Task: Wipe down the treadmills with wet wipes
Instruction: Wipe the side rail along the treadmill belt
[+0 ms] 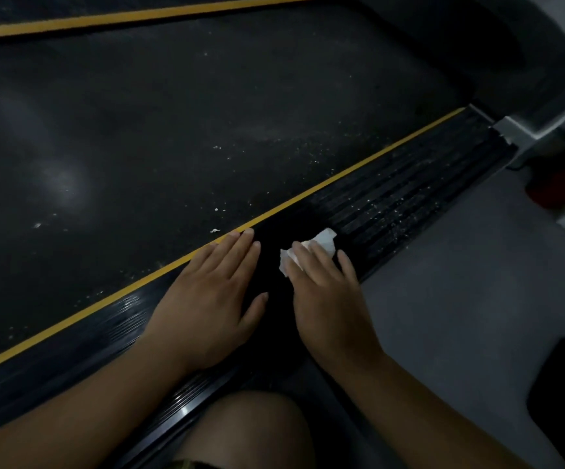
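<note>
The person crouches beside a treadmill, with a bare knee point(250, 431) at the bottom of the view. Both hands are on the ribbed side rail point(409, 198), which runs between the belt point(173, 130) and the grey floor point(460, 282). The right hand point(328, 299) lies flat on a crumpled white wipe point(325, 240) and presses it to the rail. Its fingers are straight and slightly spread over the wipe rather than curled round it. The wipe's edges show past the fingertips and beside the forefinger. The left hand point(213, 299) rests palm down on the rail just beside it, holding nothing. Its fingers are straight and close together, with the tips touching the yellow stripe point(342, 177) that edges the belt. Judging by the surface, the job is at an early or middle stage. The rail under and behind the hands looks dark and glossy, as if already wiped. The stretch ahead of the wipe is scattered with pale specks point(392, 211). The belt also carries crumbs and dusty smears, so it appears undone. A second yellow stripe crosses the top left, probably the far rail, but whether that rail is clean cannot be told. No brand, label or writing can be read anywhere in the dim view.
</note>
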`<move>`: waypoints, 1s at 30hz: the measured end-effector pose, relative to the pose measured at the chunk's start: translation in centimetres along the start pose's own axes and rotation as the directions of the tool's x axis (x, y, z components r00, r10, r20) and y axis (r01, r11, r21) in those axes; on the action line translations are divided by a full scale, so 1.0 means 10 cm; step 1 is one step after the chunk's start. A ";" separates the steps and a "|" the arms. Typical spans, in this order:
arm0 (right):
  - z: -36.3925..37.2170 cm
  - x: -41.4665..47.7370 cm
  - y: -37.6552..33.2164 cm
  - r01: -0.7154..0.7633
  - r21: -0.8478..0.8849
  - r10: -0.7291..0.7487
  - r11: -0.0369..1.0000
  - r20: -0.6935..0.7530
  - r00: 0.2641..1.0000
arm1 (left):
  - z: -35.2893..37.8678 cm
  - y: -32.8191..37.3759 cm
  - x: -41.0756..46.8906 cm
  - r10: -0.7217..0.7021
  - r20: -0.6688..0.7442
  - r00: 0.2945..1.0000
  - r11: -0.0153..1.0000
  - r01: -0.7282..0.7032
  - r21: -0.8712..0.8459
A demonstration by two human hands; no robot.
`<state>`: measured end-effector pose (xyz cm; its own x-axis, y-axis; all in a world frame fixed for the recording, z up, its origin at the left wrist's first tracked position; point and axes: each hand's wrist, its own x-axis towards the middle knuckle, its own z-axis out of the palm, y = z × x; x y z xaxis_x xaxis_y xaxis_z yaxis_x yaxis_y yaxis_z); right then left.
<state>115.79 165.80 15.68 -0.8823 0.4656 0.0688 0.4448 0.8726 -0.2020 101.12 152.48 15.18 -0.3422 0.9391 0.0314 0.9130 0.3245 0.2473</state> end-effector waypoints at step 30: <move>-0.06 -0.05 0.65 0.299 0.026 -0.295 0.954 -0.097 0.950 | -0.02 0.55 0.15 -0.302 0.135 0.944 0.953 0.293 0.082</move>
<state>119.23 171.30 14.89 -0.9551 0.1991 0.2196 0.1564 0.9678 -0.1974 105.64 155.65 16.75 -0.5684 0.8038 -0.1757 0.7879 0.5932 0.1650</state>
